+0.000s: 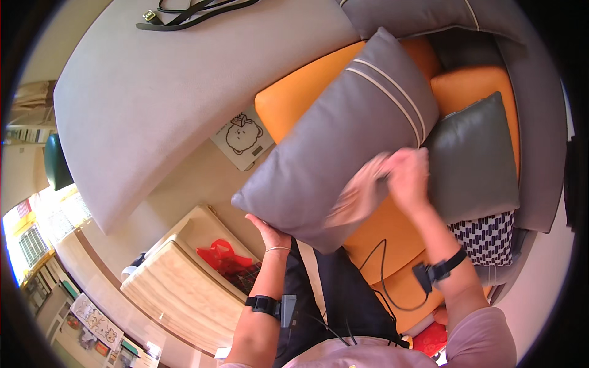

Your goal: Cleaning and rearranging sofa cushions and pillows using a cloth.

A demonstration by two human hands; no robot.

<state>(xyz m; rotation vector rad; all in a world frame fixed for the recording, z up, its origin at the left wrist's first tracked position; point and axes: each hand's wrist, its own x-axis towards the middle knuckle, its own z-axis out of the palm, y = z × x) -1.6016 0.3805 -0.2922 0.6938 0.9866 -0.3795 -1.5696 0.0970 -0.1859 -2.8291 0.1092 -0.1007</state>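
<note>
A long grey cushion (pixel 331 138) with two pale piping stripes lies tilted over the orange sofa seat (pixel 294 101). At its lower left edge is my left hand (pixel 271 237), the thumb apart and the other fingers hidden beneath the cushion, supporting it. My right hand (pixel 407 172) is closed on a pinkish cloth (pixel 359 193), blurred, which hangs over the cushion's lower right part. Right of that hand rests a dark grey-green square cushion (pixel 474 165), above a black-and-white patterned cushion (pixel 487 237).
A broad grey sofa section (pixel 184 83) carries a black belt (pixel 198 16) at the top. On the floor lies a white flat item with a cartoon drawing (pixel 241 138). A wooden table (pixel 188 294) with a red plastic bag (pixel 225 257) stands at lower left. Cables hang near my legs.
</note>
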